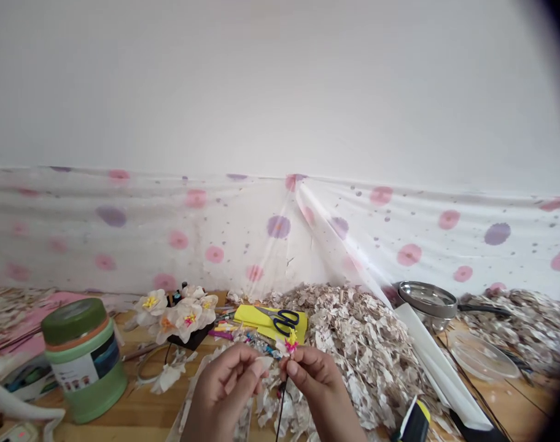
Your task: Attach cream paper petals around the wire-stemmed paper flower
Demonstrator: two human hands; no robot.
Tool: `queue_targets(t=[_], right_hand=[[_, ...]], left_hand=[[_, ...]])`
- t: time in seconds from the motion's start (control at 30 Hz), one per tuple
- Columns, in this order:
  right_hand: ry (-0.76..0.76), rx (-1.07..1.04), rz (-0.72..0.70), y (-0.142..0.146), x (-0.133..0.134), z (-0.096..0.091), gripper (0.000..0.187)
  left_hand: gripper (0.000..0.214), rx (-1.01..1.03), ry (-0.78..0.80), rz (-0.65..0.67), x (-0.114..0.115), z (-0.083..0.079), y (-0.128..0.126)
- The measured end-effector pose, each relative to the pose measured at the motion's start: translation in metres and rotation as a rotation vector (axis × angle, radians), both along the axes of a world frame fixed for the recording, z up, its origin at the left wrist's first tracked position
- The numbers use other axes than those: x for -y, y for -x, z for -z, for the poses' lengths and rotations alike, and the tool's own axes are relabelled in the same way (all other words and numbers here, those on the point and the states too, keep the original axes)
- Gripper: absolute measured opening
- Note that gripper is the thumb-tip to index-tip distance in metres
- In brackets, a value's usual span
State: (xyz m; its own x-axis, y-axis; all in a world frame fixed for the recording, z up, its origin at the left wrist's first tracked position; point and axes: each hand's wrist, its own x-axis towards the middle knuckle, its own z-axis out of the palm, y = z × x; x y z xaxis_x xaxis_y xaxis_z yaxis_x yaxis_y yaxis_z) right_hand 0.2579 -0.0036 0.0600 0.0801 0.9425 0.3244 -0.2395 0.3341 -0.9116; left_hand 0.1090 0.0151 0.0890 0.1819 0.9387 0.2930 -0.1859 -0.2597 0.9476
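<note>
Between finger and thumb, my left hand (231, 393) pinches a small whitish petal (264, 362). My right hand (319, 390) is closed on a thin dark stem (281, 411), which hangs down below the fingers. At the top of that stem is a pink and yellow flower center (291, 341). The two hands are close together, with the petal just left of the stem. Behind them, scissors with dark handles (287, 320) lie on a yellow sheet (250, 316). A heap of pale dried petals (353, 344) spreads behind and right of my hands.
Finished white flowers (188, 316) stand at left, beside a green lidded jar (84, 362). At right are a metal pan (427, 299), a clear plastic lid (485, 356) and a white roll (441, 368). A dotted plastic sheet (234, 227) covers the lower wall.
</note>
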Motion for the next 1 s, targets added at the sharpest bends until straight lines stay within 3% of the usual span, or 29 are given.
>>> queue_targets(t=[0.13, 0.3, 0.77, 1.0], right_hand=[[0.003, -0.009, 0.031, 0.002, -0.006, 0.015, 0.022], [-0.069, 0.200, 0.113, -0.002, -0.009, 0.029, 0.013], [-0.452, 0.754, 0.421, 0.003, 0.005, 0.002, 0.014], [-0.662, 0.780, 0.548, 0.010, 0.006, -0.003, 0.015]], left_hand=[[0.022, -0.071, 0.037, 0.101, -0.003, -0.002, 0.000], [0.019, -0.032, 0.138, 0.144, -0.004, -0.003, -0.002], [0.026, -0.070, 0.224, 0.156, -0.004, 0.005, -0.011], [0.027, -0.028, 0.280, 0.163, 0.001, 0.003, -0.013]])
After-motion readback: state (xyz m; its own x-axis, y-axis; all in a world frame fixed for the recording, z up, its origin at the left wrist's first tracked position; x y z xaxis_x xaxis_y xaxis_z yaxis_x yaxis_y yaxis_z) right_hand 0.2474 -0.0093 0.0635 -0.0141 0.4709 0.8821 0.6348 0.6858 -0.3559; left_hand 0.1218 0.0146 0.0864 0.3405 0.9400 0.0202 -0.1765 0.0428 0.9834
